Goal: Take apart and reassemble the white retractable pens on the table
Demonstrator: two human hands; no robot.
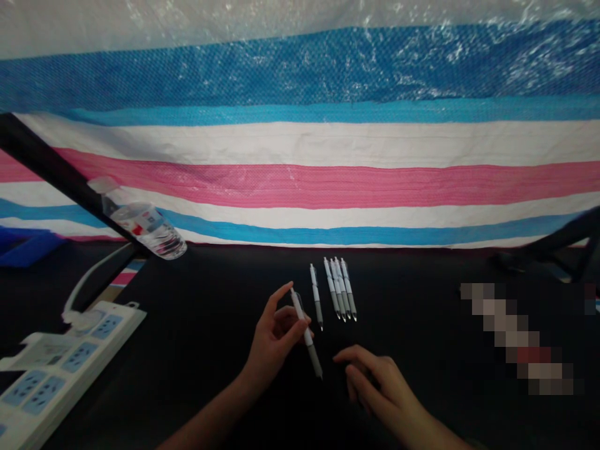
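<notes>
A white pen with a grey grip (pixel 304 330) is held in my left hand (pixel 274 331), thumb and fingers around its barrel and the index finger at its top end. Its tip points down towards me. My right hand (pixel 382 381) hovers or rests just right of that pen, fingers loosely curled and apart, with nothing visible in them. Beyond my hands, a similar single pen (pixel 316 297) lies on the black table (pixel 187 350). To its right, several matching pens (pixel 340 289) lie side by side, tips towards me.
At the left is a white power strip (pixel 70 369) with blue sockets and a plugged-in cable. A clear water bottle (pixel 150 228) stands behind it, near a black bar (pixel 60 169). Striped plastic sheeting (pixel 300 144) hangs at the back. A pixelated patch covers something at right.
</notes>
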